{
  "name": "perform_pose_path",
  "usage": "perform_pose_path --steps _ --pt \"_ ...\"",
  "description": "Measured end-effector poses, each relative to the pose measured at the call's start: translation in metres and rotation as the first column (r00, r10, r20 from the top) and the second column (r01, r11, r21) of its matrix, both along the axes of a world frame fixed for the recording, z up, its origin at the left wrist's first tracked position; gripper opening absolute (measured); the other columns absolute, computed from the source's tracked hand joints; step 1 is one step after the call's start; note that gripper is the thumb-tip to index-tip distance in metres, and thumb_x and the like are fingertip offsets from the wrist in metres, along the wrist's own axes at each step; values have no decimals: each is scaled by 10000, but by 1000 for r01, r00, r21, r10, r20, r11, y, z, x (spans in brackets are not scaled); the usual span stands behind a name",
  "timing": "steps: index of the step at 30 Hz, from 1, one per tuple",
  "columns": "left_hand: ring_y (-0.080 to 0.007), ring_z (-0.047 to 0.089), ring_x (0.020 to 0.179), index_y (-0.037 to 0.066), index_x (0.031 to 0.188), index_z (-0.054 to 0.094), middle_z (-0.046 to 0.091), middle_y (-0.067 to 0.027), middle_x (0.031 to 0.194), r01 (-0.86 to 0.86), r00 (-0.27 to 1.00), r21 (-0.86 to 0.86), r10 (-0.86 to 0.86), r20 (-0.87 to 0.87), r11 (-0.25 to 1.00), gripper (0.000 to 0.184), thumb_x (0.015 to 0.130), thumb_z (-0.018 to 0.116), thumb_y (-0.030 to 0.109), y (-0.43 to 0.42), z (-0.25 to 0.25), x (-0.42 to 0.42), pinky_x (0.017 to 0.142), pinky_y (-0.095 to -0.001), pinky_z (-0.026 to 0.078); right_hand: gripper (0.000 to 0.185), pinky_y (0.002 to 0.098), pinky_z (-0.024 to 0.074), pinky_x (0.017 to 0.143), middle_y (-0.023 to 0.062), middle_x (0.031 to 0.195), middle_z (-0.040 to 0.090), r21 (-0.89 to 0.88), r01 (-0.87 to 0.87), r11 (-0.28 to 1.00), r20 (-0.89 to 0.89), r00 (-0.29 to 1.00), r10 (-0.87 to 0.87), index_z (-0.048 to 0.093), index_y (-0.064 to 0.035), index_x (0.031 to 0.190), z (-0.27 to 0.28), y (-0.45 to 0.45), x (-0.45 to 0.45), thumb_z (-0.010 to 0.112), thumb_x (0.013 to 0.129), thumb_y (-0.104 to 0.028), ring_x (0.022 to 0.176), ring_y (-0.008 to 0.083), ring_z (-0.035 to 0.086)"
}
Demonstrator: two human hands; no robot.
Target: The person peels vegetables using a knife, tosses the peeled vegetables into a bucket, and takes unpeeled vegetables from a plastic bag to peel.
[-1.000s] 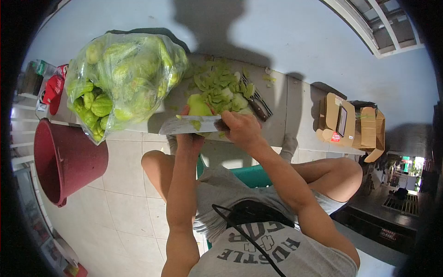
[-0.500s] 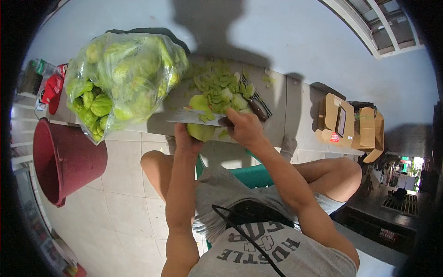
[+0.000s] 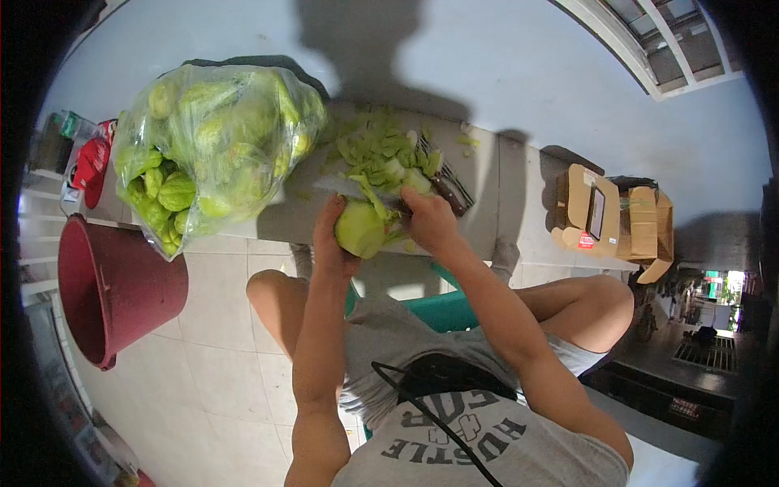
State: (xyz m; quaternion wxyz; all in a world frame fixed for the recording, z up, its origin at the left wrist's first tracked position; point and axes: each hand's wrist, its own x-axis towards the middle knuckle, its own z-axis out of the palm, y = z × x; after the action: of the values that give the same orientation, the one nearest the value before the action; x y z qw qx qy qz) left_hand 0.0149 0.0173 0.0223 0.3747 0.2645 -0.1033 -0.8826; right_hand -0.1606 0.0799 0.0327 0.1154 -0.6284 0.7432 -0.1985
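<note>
My left hand (image 3: 331, 239) is wrapped round a pale green chayote (image 3: 359, 232), its peeled side facing up. In my right hand (image 3: 432, 221) is a knife, whose handle is mostly hidden by the fingers. The broad knife blade (image 3: 331, 186) reaches left across the chayote's far side, with a strip of green peel (image 3: 370, 193) against it. Just beyond the hands lies a heap of green peelings (image 3: 375, 150) on the ledge. A brown-handled utensil (image 3: 449, 196) with dark metal parts rests right of the heap.
A clear plastic bag (image 3: 227, 134) full of chayotes sits on the ledge (image 3: 479, 174) at the left. Below it stands a dark red bucket (image 3: 146, 280) on the tiled floor. An opened cardboard box (image 3: 581, 213) is at the right. A green stool (image 3: 442, 311) is under me.
The chayote has tilted, turning a broad peeled face upward. The knife has shifted slightly to the far side, and a longer strip of peel now hangs by the blade.
</note>
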Motion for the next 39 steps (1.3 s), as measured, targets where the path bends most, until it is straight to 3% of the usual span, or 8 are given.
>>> perform_pose_path --steps 5,10,14,19,22,29,31,39 --pt "-335 642 959 10 1285 483 615 -195 1133 63 997 -74 -67 -45 995 529 921 527 390 -3 -1 4 805 -473 547 205 543 487 652 216 763 626 121 101 988 -88 992 -91 497 -84 978 -24 3 -17 603 803 -97 774 437 634" --pt "-302 632 1030 19 1331 467 605 -200 1194 -111 985 116 125 -122 987 519 947 496 368 -8 -3 0 875 -438 537 185 545 471 651 231 766 615 34 150 988 146 977 -154 494 -46 957 -16 4 -13 601 813 -86 771 445 624" --pt "-288 625 1056 29 1344 471 603 -195 1211 -63 990 7 64 -125 998 518 955 492 370 -14 -6 3 898 -427 532 188 523 483 643 217 765 617 26 172 985 184 967 -174 491 -45 918 7 5 -4 622 788 -78 758 438 624" --pt "-294 646 997 37 1240 556 636 -194 1120 -43 951 121 77 -299 992 465 940 509 390 -15 -19 -2 869 -416 546 318 436 484 536 122 688 584 -192 -168 967 -82 985 154 469 -67 837 25 14 23 715 635 -47 650 349 633" --pt "-300 654 966 39 1199 574 642 -200 1087 -15 951 53 30 -308 998 443 938 511 391 -14 -20 0 854 -419 554 203 421 505 516 105 706 613 -192 -205 960 -131 975 182 479 -86 839 36 10 32 659 754 -124 627 309 659" --pt "-314 652 968 33 1257 531 633 -204 1112 -59 945 206 121 -305 977 481 940 507 394 -9 -9 3 851 -440 557 326 426 476 509 110 689 591 -200 -151 968 -114 985 130 473 -76 821 25 9 28 741 635 -66 622 328 636" --pt "-281 632 985 35 1249 509 617 -156 1112 -178 974 165 198 -113 970 479 933 536 394 -3 -4 7 878 -422 542 307 425 471 507 119 670 588 -147 -80 986 -69 995 71 472 -71 818 23 9 22 734 659 -58 603 328 632" --pt "-321 625 1010 43 1313 481 598 -191 1166 -28 969 118 56 -241 993 549 937 518 440 -7 -15 9 833 -457 552 269 443 467 517 162 655 601 -160 -172 972 -22 985 170 468 -62 829 34 8 29 709 710 -61 637 345 645"
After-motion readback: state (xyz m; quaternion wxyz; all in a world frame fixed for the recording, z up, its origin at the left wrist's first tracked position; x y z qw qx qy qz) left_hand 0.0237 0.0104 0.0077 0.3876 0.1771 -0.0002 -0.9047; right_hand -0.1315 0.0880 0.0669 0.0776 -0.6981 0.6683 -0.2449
